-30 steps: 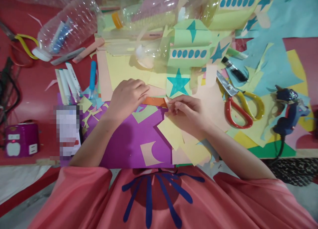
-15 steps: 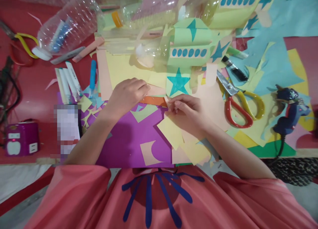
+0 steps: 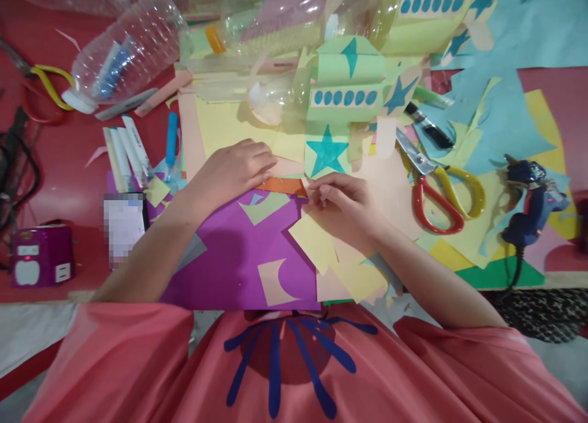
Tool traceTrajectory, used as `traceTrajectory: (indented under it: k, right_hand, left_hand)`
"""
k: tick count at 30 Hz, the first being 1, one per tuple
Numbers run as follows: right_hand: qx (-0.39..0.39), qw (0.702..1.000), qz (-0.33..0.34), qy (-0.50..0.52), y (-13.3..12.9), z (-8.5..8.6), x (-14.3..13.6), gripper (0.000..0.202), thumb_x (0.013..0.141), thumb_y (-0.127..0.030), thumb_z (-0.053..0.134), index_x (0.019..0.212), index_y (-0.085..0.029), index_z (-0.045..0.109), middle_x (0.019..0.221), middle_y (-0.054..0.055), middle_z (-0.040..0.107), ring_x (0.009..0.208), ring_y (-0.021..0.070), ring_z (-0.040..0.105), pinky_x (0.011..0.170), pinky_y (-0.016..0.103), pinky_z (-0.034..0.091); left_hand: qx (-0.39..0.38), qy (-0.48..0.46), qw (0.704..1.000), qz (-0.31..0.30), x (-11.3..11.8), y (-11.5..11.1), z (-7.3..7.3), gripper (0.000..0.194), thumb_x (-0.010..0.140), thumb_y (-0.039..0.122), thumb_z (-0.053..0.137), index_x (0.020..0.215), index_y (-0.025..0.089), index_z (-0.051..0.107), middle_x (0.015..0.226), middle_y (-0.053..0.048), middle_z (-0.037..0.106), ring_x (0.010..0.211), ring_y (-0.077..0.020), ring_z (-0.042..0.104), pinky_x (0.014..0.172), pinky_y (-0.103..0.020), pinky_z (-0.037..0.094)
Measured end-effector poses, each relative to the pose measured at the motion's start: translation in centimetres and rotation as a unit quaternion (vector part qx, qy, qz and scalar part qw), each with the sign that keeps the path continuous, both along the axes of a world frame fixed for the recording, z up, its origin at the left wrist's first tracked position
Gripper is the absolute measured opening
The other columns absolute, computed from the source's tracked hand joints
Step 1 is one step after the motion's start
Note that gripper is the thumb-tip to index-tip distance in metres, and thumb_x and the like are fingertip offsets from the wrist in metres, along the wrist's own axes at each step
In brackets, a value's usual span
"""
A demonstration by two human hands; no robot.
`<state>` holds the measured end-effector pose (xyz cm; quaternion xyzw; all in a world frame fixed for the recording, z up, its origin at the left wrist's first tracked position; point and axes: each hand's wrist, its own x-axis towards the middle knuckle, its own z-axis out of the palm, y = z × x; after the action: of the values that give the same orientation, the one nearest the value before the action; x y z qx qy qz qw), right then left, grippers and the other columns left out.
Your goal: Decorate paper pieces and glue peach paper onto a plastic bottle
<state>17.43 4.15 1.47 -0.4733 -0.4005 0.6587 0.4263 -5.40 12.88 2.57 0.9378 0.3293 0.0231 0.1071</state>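
A narrow orange paper strip lies across the top of the purple sheet. My left hand is closed over the strip's left end, its fingers bent down together and the tips partly hidden. At the other end, the thumb and fingers of my right hand pinch the strip by its pale tip. Just above that hand stands a clear plastic bottle wrapped in green paper, with a teal star on a panel. Yellow paper scraps lie beneath my right wrist.
Scissors with red and yellow handles lie at the right, near a blue glue gun. Several markers, a phone and a purple box are at the left. More plastic bottles lie along the back.
My left forearm has swung slightly outward to the left while its fingers stay on the orange strip. My right hand keeps its pinch. The whole view has shifted a little.
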Motion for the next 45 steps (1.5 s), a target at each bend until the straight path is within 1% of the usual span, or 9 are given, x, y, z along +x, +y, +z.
traceTrajectory:
  k: [14,18,24,26,29,32,36,41,45]
  right_hand:
    - [0.011,1.000,-0.001,0.012,-0.1,-0.5,0.2,0.010,0.084,-0.023,0.061,0.082,-0.019,0.070,0.067,-0.002,0.065,0.063,0.0097,0.058,0.065,0.026,0.047]
    - [0.017,1.000,-0.005,0.004,0.0,-0.2,0.0,0.010,0.083,-0.022,0.061,0.080,-0.019,0.069,0.067,-0.001,0.064,0.061,0.0091,0.057,0.063,0.025,0.048]
    - [0.043,0.999,-0.008,-0.005,-0.1,-0.9,-0.1,0.011,0.085,-0.023,0.057,0.084,-0.018,0.067,0.065,-0.002,0.063,0.062,0.0094,0.059,0.062,0.026,0.051]
    - [0.084,0.995,0.001,-0.055,-0.3,-1.2,0.0,0.015,0.088,-0.024,0.054,0.087,-0.018,0.067,0.068,-0.001,0.063,0.063,0.0096,0.059,0.061,0.026,0.051]
    - [0.209,0.958,0.022,-0.195,-0.2,-1.4,0.4,0.017,0.089,-0.023,0.052,0.091,-0.018,0.069,0.083,0.004,0.070,0.072,0.0121,0.066,0.064,0.026,0.053]
    - [0.353,0.884,0.029,-0.305,0.7,-1.3,0.5,0.027,0.091,-0.022,0.048,0.110,-0.020,0.067,0.097,0.006,0.073,0.080,0.0132,0.069,0.070,0.026,0.056]
    - [0.403,0.802,0.032,-0.440,3.5,-1.4,0.4,0.048,0.090,-0.018,0.046,0.138,-0.021,0.053,0.081,0.003,0.071,0.060,0.0105,0.061,0.057,0.022,0.050]
    - [0.465,0.710,0.022,-0.529,6.9,-2.6,0.1,0.040,0.092,-0.015,0.041,0.123,-0.024,0.065,0.068,0.000,0.065,0.059,0.0101,0.057,0.051,0.021,0.039]
    - [0.499,0.696,0.019,-0.516,7.0,-3.0,-0.2,0.035,0.094,-0.015,0.037,0.112,-0.020,0.067,0.070,0.001,0.064,0.063,0.0104,0.058,0.058,0.023,0.040]
  left_hand:
    - [0.135,0.091,0.986,-0.044,0.5,-1.0,0.6,0.027,0.096,0.013,0.039,0.098,0.017,0.065,0.092,-0.010,0.068,0.090,-0.0251,0.063,0.066,-0.033,0.050]
    - [0.140,0.098,0.984,-0.050,1.0,-0.9,0.8,0.026,0.094,0.010,0.040,0.100,0.014,0.065,0.089,-0.011,0.069,0.088,-0.0257,0.065,0.063,-0.033,0.049]
    - [0.130,0.146,0.981,-0.005,2.4,-1.1,1.9,0.035,0.090,0.004,0.035,0.107,0.013,0.064,0.091,-0.015,0.070,0.089,-0.0274,0.067,0.056,-0.032,0.045]
    - [0.101,0.143,0.984,0.024,2.5,-0.8,2.3,0.034,0.088,0.004,0.038,0.107,0.013,0.064,0.091,-0.014,0.071,0.090,-0.0275,0.068,0.059,-0.032,0.046]
    - [0.064,0.110,0.989,0.076,2.1,0.1,2.9,0.029,0.089,0.011,0.042,0.105,0.016,0.066,0.088,-0.011,0.072,0.088,-0.0264,0.070,0.064,-0.032,0.049]
    - [0.054,0.064,0.990,0.112,1.6,1.0,3.6,0.030,0.091,0.019,0.041,0.106,0.020,0.067,0.086,-0.007,0.073,0.083,-0.0237,0.071,0.068,-0.032,0.051]
    - [0.016,0.029,0.992,0.119,1.4,1.9,4.8,0.030,0.092,0.025,0.042,0.102,0.022,0.070,0.085,-0.005,0.074,0.084,-0.0230,0.071,0.075,-0.034,0.052]
    - [-0.059,0.008,0.991,0.121,1.6,2.2,5.6,0.029,0.090,0.025,0.044,0.097,0.022,0.072,0.092,-0.003,0.075,0.092,-0.0234,0.070,0.084,-0.035,0.052]
    - [-0.126,0.016,0.984,0.122,1.7,2.3,5.9,0.029,0.087,0.022,0.043,0.093,0.020,0.072,0.091,-0.002,0.074,0.093,-0.0219,0.068,0.088,-0.036,0.050]
